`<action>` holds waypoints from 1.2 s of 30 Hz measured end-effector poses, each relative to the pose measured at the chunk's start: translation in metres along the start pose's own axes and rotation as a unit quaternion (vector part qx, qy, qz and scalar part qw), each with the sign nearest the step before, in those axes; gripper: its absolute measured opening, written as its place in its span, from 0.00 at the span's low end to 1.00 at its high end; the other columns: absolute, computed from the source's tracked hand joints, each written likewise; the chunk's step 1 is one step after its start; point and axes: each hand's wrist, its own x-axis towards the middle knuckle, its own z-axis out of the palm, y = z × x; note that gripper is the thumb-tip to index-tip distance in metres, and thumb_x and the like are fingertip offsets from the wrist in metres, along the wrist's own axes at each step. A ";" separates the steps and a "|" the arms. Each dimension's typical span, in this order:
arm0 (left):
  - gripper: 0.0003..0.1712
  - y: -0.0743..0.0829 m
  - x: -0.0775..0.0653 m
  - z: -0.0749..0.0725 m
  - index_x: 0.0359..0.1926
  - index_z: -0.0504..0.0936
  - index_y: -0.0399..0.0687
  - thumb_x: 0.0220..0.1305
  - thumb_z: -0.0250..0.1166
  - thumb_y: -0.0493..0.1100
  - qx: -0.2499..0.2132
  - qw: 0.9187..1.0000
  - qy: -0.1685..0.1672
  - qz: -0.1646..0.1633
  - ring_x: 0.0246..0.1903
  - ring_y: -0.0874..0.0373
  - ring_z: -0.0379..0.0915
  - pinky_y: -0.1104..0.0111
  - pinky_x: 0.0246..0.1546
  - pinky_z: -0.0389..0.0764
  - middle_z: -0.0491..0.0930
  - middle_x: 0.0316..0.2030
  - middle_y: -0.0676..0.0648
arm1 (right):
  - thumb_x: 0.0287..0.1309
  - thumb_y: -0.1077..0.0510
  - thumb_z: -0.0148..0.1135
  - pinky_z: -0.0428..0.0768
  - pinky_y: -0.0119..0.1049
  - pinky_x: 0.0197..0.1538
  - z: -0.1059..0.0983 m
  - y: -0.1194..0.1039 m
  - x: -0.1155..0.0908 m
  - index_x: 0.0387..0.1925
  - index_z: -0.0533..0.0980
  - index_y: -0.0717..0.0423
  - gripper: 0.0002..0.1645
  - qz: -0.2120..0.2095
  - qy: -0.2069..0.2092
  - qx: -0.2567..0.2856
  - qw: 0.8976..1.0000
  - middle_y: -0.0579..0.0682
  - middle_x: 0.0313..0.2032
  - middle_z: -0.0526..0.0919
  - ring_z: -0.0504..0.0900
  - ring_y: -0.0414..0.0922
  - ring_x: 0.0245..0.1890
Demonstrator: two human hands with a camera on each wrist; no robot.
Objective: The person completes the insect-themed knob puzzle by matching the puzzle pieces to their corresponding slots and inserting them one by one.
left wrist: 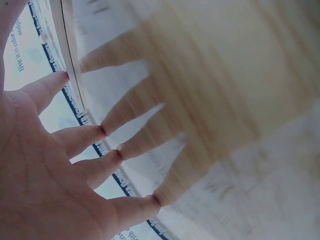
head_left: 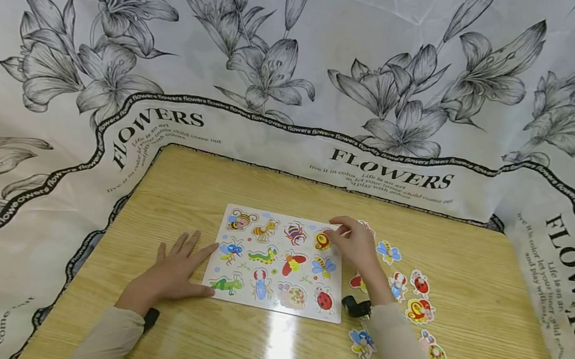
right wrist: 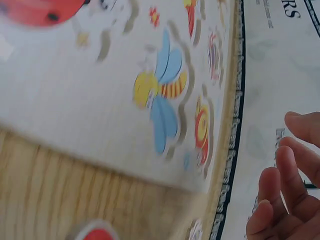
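Observation:
A white insect puzzle board (head_left: 247, 268) lies flat on the table, with pictures of a bee, caterpillar, ladybug and other bugs. My left hand (head_left: 171, 277) rests on the table with fingers spread, its thumb and index finger at the board's left edge. Over the top right corner my right hand (head_left: 357, 247) hovers beside the red and yellow butterfly picture (head_left: 321, 241). In the right wrist view, the fingers (right wrist: 292, 192) bend loosely with nothing between them, and the blue-winged bee picture (right wrist: 172, 90) shows on the board.
Several loose insect pieces lie right of the board, among them a blue-winged bee (head_left: 388, 252), a ladybug (head_left: 420, 283), a butterfly (head_left: 420, 311) and a pink-headed spotted bug (head_left: 432, 351). A blue bug piece (head_left: 362, 344) lies nearer me. Flower-printed cloth (head_left: 291, 155) borders the wooden table (head_left: 187, 184).

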 end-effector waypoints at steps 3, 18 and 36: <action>0.60 -0.005 0.001 0.005 0.79 0.56 0.61 0.51 0.68 0.75 0.005 1.000 0.007 0.007 0.75 0.32 0.30 0.26 0.61 0.34 0.39 0.78 0.34 | 0.65 0.56 0.67 0.76 0.40 0.36 -0.005 0.016 -0.004 0.56 0.80 0.59 0.20 0.000 0.023 0.009 1.000 0.53 0.37 0.82 0.78 0.50 0.36; 0.60 -0.010 0.001 0.010 0.79 0.56 0.61 0.51 0.68 0.75 0.008 1.000 0.013 0.011 0.75 0.32 0.29 0.25 0.61 0.34 0.39 0.78 0.34 | 0.63 0.65 0.65 0.79 0.33 0.38 -0.030 0.076 0.007 0.58 0.77 0.64 0.22 0.039 0.085 0.016 0.996 0.64 0.44 0.84 0.84 0.58 0.42; 0.60 -0.011 0.003 0.011 0.79 0.55 0.61 0.51 0.68 0.75 0.011 1.000 0.012 0.010 0.75 0.33 0.30 0.26 0.61 0.34 0.39 0.78 0.35 | 0.57 0.68 0.66 0.77 0.29 0.32 -0.021 0.091 0.028 0.57 0.75 0.67 0.25 0.089 0.060 0.008 0.994 0.62 0.41 0.83 0.80 0.45 0.33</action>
